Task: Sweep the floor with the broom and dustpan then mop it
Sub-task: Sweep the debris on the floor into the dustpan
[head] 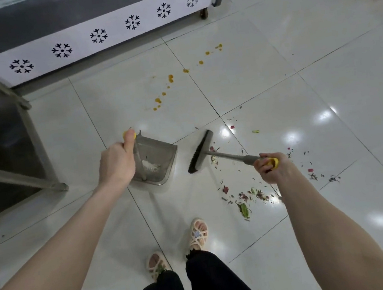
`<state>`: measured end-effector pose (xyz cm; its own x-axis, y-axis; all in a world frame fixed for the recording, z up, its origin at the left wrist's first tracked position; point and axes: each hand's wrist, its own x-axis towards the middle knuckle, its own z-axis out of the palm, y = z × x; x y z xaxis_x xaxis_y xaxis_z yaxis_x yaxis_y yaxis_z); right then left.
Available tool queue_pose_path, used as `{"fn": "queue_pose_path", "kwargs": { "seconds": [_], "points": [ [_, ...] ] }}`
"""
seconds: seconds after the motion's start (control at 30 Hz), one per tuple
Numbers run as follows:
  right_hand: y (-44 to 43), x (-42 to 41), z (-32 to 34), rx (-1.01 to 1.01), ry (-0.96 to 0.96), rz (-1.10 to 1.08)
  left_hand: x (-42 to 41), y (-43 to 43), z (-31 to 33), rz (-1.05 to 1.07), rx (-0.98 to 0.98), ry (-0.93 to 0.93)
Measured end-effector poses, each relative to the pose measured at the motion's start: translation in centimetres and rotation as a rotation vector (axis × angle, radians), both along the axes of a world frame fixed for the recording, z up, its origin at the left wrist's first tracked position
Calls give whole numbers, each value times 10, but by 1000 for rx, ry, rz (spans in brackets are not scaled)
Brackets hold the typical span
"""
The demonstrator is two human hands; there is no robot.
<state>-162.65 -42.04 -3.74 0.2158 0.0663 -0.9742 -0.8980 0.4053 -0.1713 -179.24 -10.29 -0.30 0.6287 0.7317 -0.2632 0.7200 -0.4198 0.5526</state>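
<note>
On the tiled floor [297, 58] in front of the freezer [93, 37]: sweep is partway, by my read. Dustpan [161, 153] sits on the tiles with some pale litter [150, 168] inside, broom [200, 152] head just beside its mouth. Most debris [251, 195] lies scattered to the right, behind the broom head and near the right hand. Orange drops [170, 78] between pan and freezer untouched, looks like mop work. No mop in view, mopping not begun. Left hand [115, 164] clenched round the dustpan's upright handle, thumb up on the yellow tip. Right hand [273, 167] wrapped round the yellow end of the broom handle, head down near the tiles, contact unclear
</note>
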Motion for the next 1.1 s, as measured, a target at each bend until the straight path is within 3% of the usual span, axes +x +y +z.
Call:
{"fn": "queue_pose_path", "kwargs": {
  "seconds": [0.17, 0.47, 1.1],
  "points": [
    [-40, 9, 3, -46, 16, -18, 20, -24, -2, -7, -32, -3],
    [-31, 43, 31, 53, -78, 198, 56, -38, 14, -17, -10, -47],
    [116, 122, -24, 213, 20, 87, 183, 71, 37, -196, 35, -99]
  ]
}}
